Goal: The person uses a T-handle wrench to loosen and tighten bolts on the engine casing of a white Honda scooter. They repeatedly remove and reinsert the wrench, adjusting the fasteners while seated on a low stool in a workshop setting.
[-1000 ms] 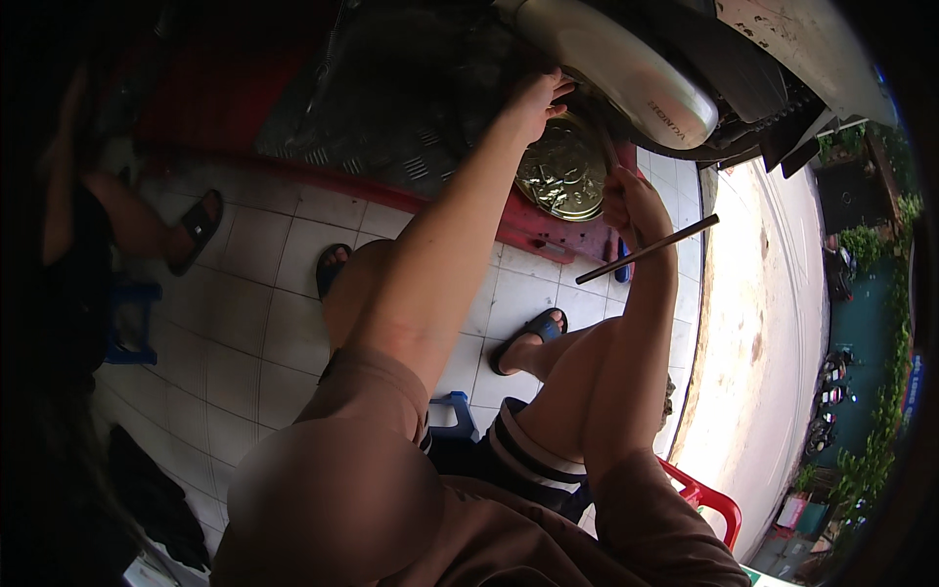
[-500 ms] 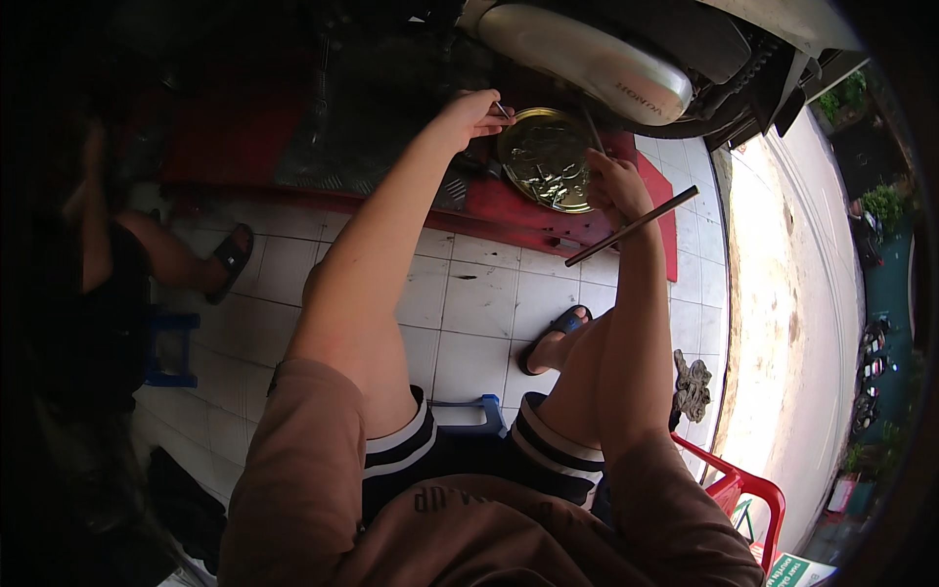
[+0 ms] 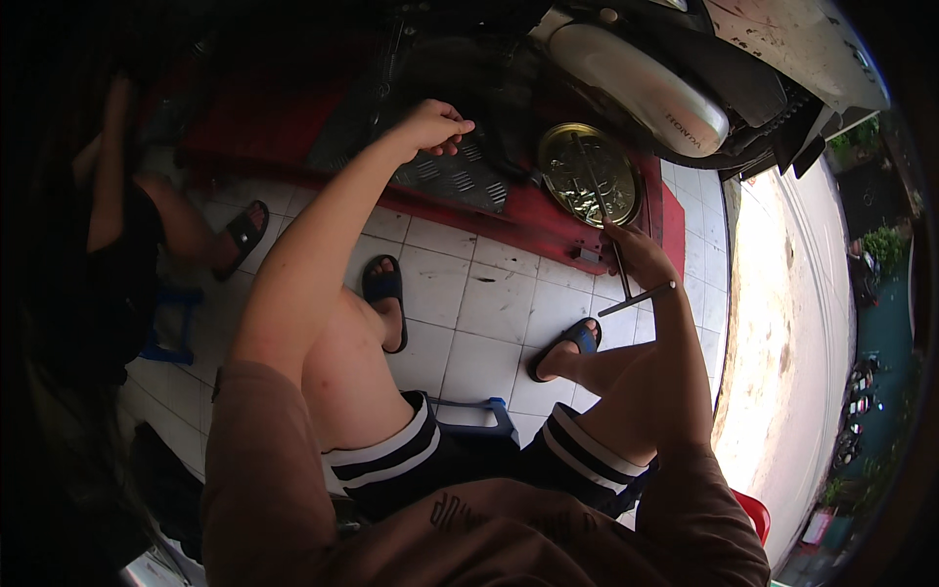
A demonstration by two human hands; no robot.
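"While the right hand [image 3: 641, 256] is gripping the T-handled tool [image 3: 622, 275], what is changing?"

"Compared with half a second ago, the left hand [image 3: 433, 128] is hovering farther left, well apart from the round gold-coloured tray [image 3: 562, 164] and near the dark ridged plate [image 3: 462, 182]."

"Are its fingers holding anything?"

"They are curling, thumb toward forefinger; whether they are pinching something small, one cannot tell."

"Where is the tool pointing?"

"Its shaft is now reaching across the tray, which is sitting on the red platform [image 3: 533, 215] with small metal pieces [image 3: 587, 207] lying inside; its crossbar is showing near the right wrist."

"What is that meaning for the work?"

"Only the right hand is staying by the tray."
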